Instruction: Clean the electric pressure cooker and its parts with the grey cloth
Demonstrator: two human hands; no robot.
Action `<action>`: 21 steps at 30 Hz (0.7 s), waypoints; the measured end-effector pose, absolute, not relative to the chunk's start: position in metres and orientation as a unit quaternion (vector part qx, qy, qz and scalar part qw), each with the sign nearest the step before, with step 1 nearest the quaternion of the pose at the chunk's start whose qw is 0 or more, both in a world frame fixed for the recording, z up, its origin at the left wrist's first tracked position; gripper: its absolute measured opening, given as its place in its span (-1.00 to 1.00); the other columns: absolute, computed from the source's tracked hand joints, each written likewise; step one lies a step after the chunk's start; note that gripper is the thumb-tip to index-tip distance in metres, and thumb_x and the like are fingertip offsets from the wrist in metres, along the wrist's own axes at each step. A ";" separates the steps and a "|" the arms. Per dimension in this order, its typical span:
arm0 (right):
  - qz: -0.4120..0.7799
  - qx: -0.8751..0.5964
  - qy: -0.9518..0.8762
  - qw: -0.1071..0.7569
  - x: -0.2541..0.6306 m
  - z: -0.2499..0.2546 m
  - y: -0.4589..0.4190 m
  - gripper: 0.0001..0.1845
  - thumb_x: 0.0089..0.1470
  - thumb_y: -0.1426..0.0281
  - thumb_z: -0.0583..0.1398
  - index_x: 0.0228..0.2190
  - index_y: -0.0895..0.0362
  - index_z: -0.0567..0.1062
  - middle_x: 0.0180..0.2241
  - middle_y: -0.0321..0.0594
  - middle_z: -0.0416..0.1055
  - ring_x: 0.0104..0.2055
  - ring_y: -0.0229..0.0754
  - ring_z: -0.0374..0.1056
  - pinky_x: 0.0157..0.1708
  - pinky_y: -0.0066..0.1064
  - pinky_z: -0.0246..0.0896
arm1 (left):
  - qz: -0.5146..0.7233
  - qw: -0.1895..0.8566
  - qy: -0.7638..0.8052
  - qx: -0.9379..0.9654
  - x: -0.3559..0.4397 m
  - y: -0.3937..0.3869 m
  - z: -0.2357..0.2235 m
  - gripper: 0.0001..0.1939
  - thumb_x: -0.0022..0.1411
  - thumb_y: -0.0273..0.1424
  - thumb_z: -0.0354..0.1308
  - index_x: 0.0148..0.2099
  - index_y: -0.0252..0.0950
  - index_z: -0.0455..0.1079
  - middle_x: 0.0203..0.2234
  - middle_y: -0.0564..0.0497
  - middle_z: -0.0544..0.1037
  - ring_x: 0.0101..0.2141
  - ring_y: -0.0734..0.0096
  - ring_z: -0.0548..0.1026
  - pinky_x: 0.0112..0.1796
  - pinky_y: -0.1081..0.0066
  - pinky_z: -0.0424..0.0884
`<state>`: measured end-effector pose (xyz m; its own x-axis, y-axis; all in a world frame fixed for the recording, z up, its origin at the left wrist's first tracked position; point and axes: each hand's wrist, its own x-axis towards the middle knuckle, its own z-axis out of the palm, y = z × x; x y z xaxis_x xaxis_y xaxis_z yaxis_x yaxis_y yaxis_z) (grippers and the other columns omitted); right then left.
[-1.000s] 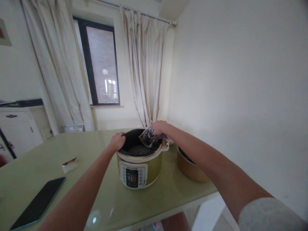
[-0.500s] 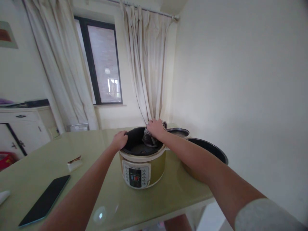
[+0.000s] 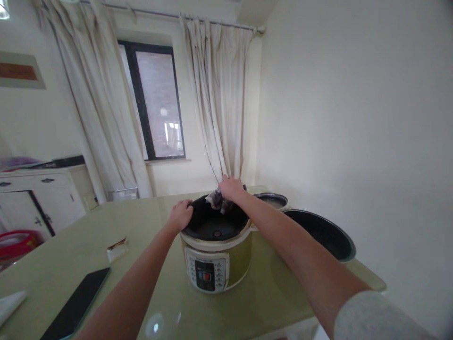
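A gold electric pressure cooker (image 3: 216, 257) with a dark, empty well stands open on the pale green table (image 3: 148, 283). My left hand (image 3: 181, 215) grips the cooker's left rim, fingers curled over the edge. My right hand (image 3: 230, 188) is closed on a dark crumpled cloth (image 3: 216, 200) and presses it against the far rim of the well.
A dark inner pot (image 3: 320, 234) stands right of the cooker, and a lid (image 3: 271, 199) lies behind it. A black phone (image 3: 78, 305) and a small packet (image 3: 116, 249) lie at the left. White cabinet (image 3: 35, 200), curtains and window are beyond the table.
My right hand has carried the cloth from the right side of the well toward its far rim. The left hand stays on the rim. The view has tilted up and shifted.
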<state>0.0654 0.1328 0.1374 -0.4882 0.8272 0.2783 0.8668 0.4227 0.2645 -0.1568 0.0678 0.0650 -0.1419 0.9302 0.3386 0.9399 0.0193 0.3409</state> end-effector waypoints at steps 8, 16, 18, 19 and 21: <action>-0.097 -0.544 -0.833 -0.018 0.131 0.159 0.089 -0.08 -0.16 -0.29 0.37 0.07 0.07 0.64 0.09 0.09 0.55 0.02 0.23 0.55 -0.09 -0.10 0.52 | -0.253 -0.001 -0.716 -0.650 -0.152 0.066 0.072 -0.47 0.31 -0.43 -0.10 0.18 -0.36 0.55 0.16 -0.21 0.61 0.22 0.09 0.51 0.26 0.21 0.35; -0.176 -0.537 -0.825 0.019 0.130 0.146 0.069 -0.51 0.08 0.16 0.38 0.02 0.09 0.65 0.08 0.15 0.50 0.07 0.23 0.49 -0.05 -0.12 0.48 | -0.253 -0.002 -0.714 -0.653 -0.150 0.062 0.076 -0.47 0.29 -0.44 -0.09 0.16 -0.39 0.57 0.13 -0.23 0.63 0.18 0.12 0.55 0.23 0.29 0.37; -0.178 -0.546 -0.818 0.032 0.127 0.142 0.079 -0.57 0.17 0.21 0.32 0.03 0.11 0.64 0.11 0.16 0.46 0.08 0.22 0.47 -0.06 -0.11 0.48 | -0.250 0.000 -0.710 -0.659 -0.152 0.062 0.075 -0.46 0.30 -0.44 -0.09 0.17 -0.40 0.56 0.14 -0.23 0.62 0.19 0.11 0.54 0.25 0.28 0.36; -0.180 -0.549 -0.815 0.039 0.125 0.141 0.085 -0.58 0.22 0.22 0.28 0.05 0.11 0.63 0.13 0.17 0.43 0.09 0.23 0.45 -0.06 -0.10 0.48 | -0.248 0.000 -0.708 -0.661 -0.152 0.063 0.074 -0.46 0.31 -0.44 -0.10 0.19 -0.40 0.55 0.15 -0.23 0.61 0.20 0.11 0.53 0.25 0.27 0.35; -0.185 -0.546 -0.815 0.054 0.120 0.139 0.098 -0.59 0.28 0.25 0.23 0.10 0.10 0.59 0.21 0.16 0.36 0.15 0.23 0.40 -0.03 -0.08 0.46 | -0.242 0.001 -0.707 -0.664 -0.154 0.065 0.072 -0.45 0.32 -0.44 -0.11 0.21 -0.40 0.53 0.18 -0.23 0.59 0.21 0.09 0.52 0.27 0.24 0.33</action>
<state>0.1196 0.0981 0.1389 -0.3976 0.8705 0.2899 0.9105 0.3352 0.2422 -0.1538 0.0647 0.0717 -0.1175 0.9389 0.3236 0.9399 0.0000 0.3414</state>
